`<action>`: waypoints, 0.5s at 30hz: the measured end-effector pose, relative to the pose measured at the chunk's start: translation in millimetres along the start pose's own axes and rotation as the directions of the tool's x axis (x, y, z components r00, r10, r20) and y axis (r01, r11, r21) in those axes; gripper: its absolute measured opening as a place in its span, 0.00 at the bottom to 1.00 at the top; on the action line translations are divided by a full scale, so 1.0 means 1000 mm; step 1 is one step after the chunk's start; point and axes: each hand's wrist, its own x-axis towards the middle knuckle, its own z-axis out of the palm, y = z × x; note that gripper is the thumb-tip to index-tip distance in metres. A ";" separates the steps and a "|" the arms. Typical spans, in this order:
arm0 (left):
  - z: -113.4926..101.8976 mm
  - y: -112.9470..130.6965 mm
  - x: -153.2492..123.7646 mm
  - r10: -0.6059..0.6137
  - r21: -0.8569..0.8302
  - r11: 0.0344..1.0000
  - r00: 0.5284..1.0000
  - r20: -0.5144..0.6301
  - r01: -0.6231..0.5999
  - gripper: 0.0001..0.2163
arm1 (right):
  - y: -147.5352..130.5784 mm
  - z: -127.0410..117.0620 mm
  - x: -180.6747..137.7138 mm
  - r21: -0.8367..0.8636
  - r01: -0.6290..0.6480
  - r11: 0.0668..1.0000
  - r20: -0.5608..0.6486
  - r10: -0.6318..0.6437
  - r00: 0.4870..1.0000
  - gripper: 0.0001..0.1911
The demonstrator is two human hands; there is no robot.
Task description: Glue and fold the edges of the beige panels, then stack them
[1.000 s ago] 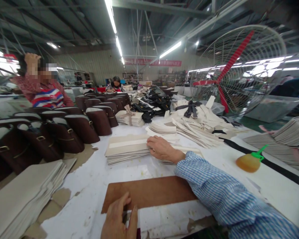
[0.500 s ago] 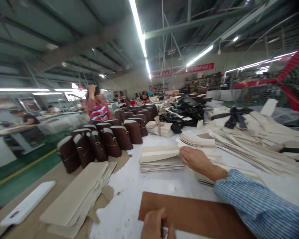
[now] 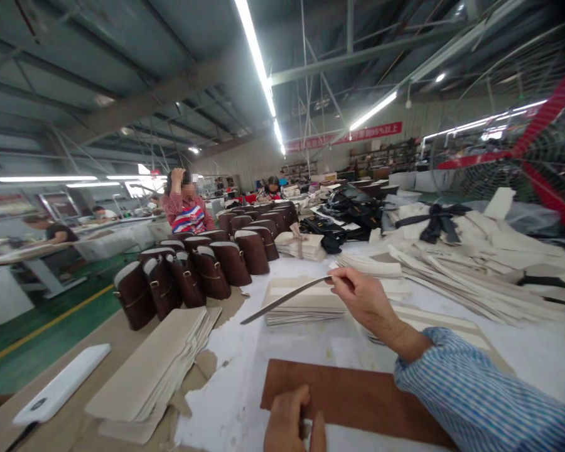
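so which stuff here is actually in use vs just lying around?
In use: right hand pinching a thin beige sheet above the centre stack; left hand on the brown panel.
Lying about: brown bags, side stack, white slab, black straps, fan.

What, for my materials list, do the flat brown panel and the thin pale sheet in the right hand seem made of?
The flat brown panel looks like matte leather or leatherette: even brown, no shine. The thin pale sheet pinched in the right hand seems stiff board or interlining: held by one end, it barely sags.
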 end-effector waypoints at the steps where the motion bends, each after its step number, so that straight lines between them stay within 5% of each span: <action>1: -0.008 0.009 0.002 0.002 -0.012 1.000 1.000 -0.003 -0.002 0.11 | -0.007 -0.011 -0.014 0.051 -0.003 0.999 -0.012 0.003 1.000 0.09; 4: -0.038 0.036 0.005 0.192 -0.125 0.974 0.981 0.006 -0.189 0.11 | -0.017 -0.049 -0.065 0.083 -0.008 0.997 0.073 0.002 0.997 0.09; 8: -0.062 0.060 -0.001 0.426 -0.271 0.882 0.898 0.109 -0.385 0.18 | -0.007 -0.090 -0.137 0.004 -0.016 1.000 0.274 0.014 0.962 0.09; 11: -0.058 0.066 -0.007 0.454 -0.308 0.867 0.876 0.163 -0.392 0.15 | 0.006 -0.108 -0.181 -0.082 0.029 0.996 0.291 -0.004 0.957 0.10; 15: -0.042 0.069 -0.009 0.396 -0.334 0.885 0.902 0.171 -0.326 0.11 | 0.014 -0.118 -0.215 -0.176 0.151 0.973 0.280 -0.097 0.955 0.12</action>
